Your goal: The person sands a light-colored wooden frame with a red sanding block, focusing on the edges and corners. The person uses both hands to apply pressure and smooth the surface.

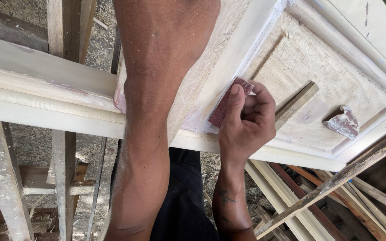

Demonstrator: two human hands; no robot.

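My right hand (249,120) is shut on a folded piece of reddish sandpaper (222,109) and presses it against the pale moulding of a raised wooden door panel (309,67). The moulding around the sandpaper is dusted white. My left forearm (157,89) crosses the view from bottom to top and lies over the panel's near edge. The left hand itself is past the top of the frame.
A crumpled used scrap of sandpaper (344,122) and a short wooden strip (296,105) lie on the panel's recessed field. A pale timber rail (45,89) runs off to the left. Loose slats (336,196) pile at the lower right, over a sawdust-covered floor.
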